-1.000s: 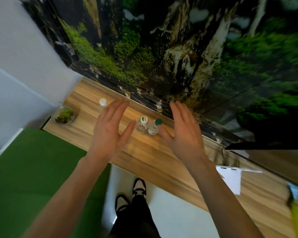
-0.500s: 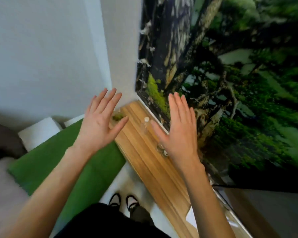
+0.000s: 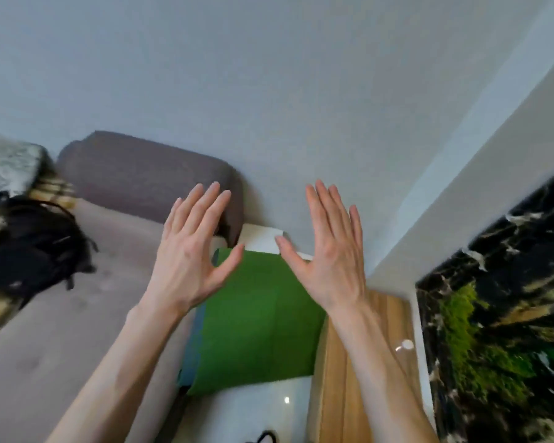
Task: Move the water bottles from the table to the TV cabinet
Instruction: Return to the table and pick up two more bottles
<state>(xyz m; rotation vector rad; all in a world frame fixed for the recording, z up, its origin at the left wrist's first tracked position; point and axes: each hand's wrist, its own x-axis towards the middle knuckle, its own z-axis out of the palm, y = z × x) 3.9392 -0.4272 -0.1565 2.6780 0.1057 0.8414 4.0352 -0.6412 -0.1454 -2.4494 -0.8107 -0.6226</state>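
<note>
My left hand (image 3: 189, 251) and my right hand (image 3: 328, 254) are both raised in front of me, fingers spread, holding nothing. At the lower right runs the wooden TV cabinet (image 3: 336, 394), partly covered by my right forearm. One clear water bottle with a white cap (image 3: 404, 345) stands on the cabinet next to the TV screen (image 3: 499, 314), which shows a forest picture. The other bottles and the table are out of view.
A green rug (image 3: 263, 314) lies on the floor between the cabinet and a beige sofa (image 3: 61, 330). A black backpack (image 3: 32, 247) sits on the sofa at the left. A grey wall fills the upper view.
The view has swung left, away from the cabinet and TV toward the sofa. Two of the bottles on the cabinet have left the view. Both hands stay open and empty.
</note>
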